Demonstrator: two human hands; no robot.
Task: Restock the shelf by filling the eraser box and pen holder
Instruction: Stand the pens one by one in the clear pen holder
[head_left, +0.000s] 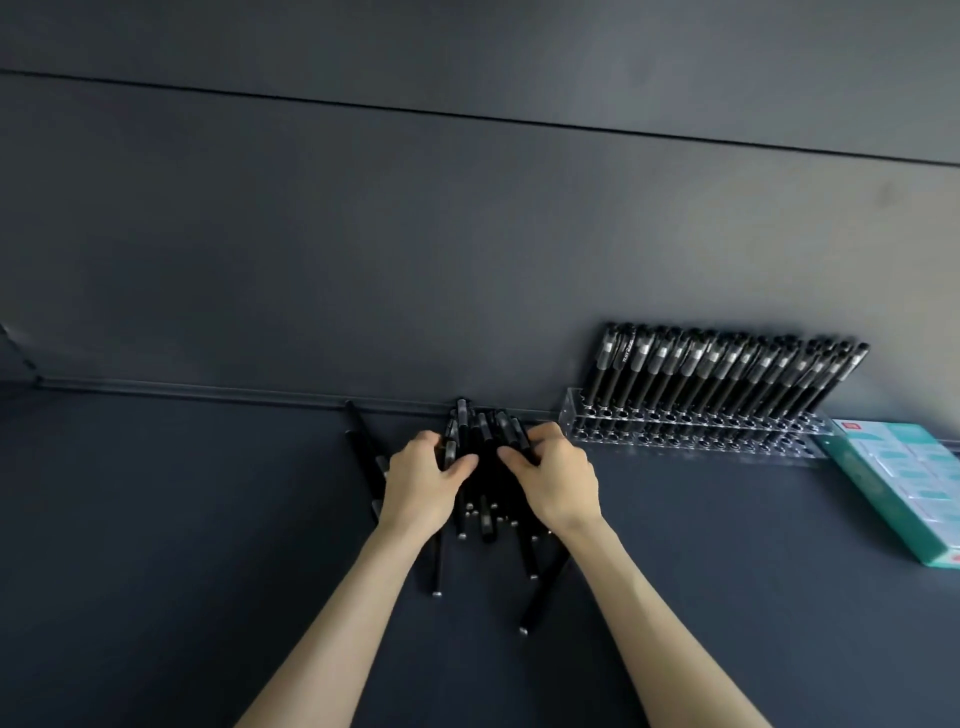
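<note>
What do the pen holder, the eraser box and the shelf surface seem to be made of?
Pen holder: clear, glossy plastic, probably acrylic; the pens and the holes show through its walls. Eraser box: teal printed cardboard, it seems, with sharp edges and a matte face. Shelf surface: dark grey and matte, perhaps painted metal or laminate; the look leaves this open.
</note>
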